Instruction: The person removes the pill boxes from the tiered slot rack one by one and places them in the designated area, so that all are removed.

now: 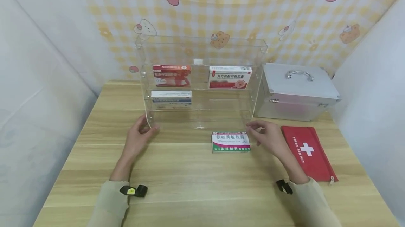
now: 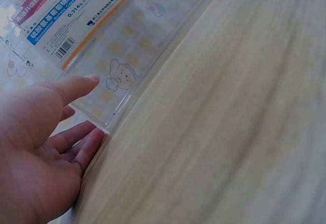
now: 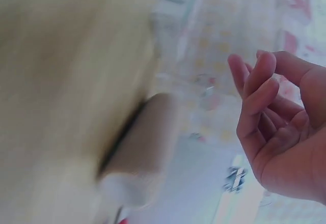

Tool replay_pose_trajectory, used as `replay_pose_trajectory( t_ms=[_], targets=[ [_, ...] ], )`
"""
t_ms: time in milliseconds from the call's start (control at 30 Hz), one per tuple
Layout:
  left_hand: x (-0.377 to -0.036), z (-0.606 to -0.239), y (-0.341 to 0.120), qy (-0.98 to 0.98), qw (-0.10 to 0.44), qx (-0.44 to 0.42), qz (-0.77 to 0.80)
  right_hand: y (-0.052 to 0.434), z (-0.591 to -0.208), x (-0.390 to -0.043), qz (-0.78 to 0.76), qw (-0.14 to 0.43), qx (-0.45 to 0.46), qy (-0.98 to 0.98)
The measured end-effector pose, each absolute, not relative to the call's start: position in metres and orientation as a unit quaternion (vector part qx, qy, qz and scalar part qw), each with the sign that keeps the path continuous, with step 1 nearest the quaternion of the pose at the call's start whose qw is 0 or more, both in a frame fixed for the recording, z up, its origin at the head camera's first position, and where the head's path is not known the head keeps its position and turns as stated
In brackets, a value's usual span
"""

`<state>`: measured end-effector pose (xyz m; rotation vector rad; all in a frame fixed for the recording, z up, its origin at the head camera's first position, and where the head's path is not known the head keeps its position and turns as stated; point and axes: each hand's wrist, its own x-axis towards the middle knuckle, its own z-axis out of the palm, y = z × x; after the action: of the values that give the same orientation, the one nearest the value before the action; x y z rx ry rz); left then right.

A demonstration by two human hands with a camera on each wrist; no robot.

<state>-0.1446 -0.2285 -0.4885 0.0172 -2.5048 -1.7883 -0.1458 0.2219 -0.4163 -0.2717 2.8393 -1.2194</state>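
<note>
Acrylic shelf (image 1: 202, 118) — left hand (image 1: 138, 139) touching corner

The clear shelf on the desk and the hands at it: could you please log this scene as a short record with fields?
Left hand: open, fingers touching the clear shelf's lower left corner
Right hand: open, loosely curled, near the lower right corner; contact unclear
Inside shelf: three medicine boxes
In front: green box flat on desk
Right side: metal case, red first aid pouch

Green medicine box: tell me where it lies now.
In the head view the green medicine box lies flat on the table, just left of the right hand, in front of the clear shelf.
</note>
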Motion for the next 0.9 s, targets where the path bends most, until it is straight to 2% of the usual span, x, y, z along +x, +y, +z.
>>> replay_pose_trajectory(
  t_ms=[200,467,700,900],
  targets=[
    [-0.144,-0.489,-0.229,-0.810,0.031,0.007,-0.585,0.195,-0.395,-0.146,-0.420,-0.019,-0.144,0.896],
    [-0.140,-0.490,-0.230,-0.802,0.036,0.011,-0.596,0.140,-0.373,-0.170,-0.449,-0.010,-0.204,0.870],
    [-0.128,-0.458,-0.221,-0.798,0.027,0.005,-0.602,0.100,-0.353,-0.194,-0.453,0.001,-0.246,0.857],
    [-0.124,-0.450,-0.220,-0.811,0.030,-0.001,-0.584,0.080,-0.347,-0.206,-0.442,-0.003,-0.263,0.858]
  ],
)
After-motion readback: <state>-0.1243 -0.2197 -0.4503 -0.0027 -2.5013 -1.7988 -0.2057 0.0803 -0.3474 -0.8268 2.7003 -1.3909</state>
